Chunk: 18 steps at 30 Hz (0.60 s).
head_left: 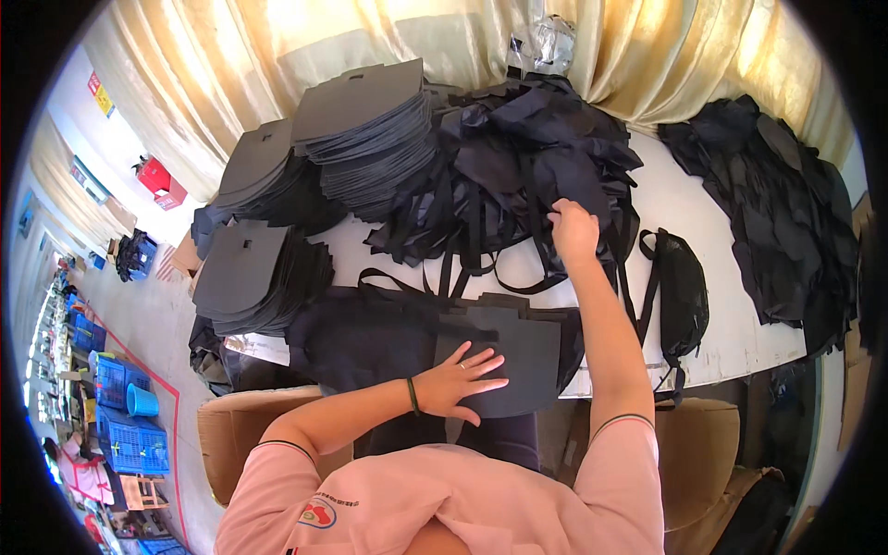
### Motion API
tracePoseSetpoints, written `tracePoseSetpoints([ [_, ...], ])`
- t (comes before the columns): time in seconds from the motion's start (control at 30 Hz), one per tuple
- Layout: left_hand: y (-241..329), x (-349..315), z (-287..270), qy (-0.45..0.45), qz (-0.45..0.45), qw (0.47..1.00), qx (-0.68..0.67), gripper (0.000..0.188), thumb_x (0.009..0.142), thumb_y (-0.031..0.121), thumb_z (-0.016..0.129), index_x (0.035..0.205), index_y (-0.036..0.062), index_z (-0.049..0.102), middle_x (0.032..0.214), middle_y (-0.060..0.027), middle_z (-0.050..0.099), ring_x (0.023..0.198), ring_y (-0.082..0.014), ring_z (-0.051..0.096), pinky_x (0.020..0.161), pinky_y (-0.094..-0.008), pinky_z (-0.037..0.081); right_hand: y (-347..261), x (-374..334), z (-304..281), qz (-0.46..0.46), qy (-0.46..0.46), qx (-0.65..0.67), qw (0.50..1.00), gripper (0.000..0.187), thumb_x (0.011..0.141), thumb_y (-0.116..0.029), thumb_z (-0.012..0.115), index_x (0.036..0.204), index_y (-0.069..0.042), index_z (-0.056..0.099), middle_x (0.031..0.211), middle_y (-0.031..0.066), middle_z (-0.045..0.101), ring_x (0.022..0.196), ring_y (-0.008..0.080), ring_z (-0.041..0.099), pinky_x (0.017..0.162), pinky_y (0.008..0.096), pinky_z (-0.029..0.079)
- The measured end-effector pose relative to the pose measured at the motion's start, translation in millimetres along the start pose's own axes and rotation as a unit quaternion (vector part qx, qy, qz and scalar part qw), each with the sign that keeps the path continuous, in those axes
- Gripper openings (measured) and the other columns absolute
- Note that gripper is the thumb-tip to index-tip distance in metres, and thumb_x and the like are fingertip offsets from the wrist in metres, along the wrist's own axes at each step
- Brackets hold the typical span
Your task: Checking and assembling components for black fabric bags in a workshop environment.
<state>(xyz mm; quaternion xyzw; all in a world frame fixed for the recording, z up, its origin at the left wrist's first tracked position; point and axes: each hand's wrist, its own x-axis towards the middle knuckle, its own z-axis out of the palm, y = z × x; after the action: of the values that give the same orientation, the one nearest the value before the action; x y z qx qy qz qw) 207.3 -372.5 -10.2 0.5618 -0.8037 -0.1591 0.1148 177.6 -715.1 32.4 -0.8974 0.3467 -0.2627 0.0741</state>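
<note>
My left hand lies with fingers spread on a dark grey stiff panel at the table's near edge. Beneath and to the left of that panel is a black fabric bag piece, lying flat. My right hand reaches forward to a heap of black fabric pieces with straps. Its fingers are bent and closed on black fabric at the heap's near side; the fingertips are partly hidden. A small black pouch with a strap rests to the right of my right forearm.
Stacks of dark grey panels stand at the back left, with another stack nearer. More black fabric covers the right end of the white table. A curtain hangs behind. Cardboard boxes sit below the near edge.
</note>
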Motion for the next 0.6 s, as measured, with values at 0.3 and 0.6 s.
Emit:
tracePoseSetpoints([
  [0.3, -102, 1, -111, 0.165, -0.251, 0.614, -0.730, 0.077, 0.094, 0.068, 0.041, 0.131, 0.0020, 0.052, 0.115, -0.0098, 0.065, 0.090, -0.0149, 0.065, 0.071, -0.0266, 0.053, -172, -158, -77, -0.338, -0.170, 0.451, 0.808, 0.008, 0.084, -0.018, 0.069, 0.087, -0.011, 0.067, 0.083, 0.0056, 0.063, 0.082, 0.0270, 0.061, 0.074, 0.0380, 0.045],
  [0.6, -81, 7, -92, 0.045, -0.331, 0.870, -0.363, 0.056, 0.085, 0.034, 0.075, 0.129, 0.0070, 0.053, 0.099, -0.0096, 0.065, 0.076, -0.0149, 0.062, 0.068, -0.0284, 0.049, -220, -240, -31, -0.488, -0.159, 0.397, 0.761, 0.019, 0.080, -0.026, 0.072, 0.089, -0.011, 0.067, 0.079, 0.0042, 0.059, 0.083, 0.0243, 0.060, 0.086, 0.0377, 0.044],
])
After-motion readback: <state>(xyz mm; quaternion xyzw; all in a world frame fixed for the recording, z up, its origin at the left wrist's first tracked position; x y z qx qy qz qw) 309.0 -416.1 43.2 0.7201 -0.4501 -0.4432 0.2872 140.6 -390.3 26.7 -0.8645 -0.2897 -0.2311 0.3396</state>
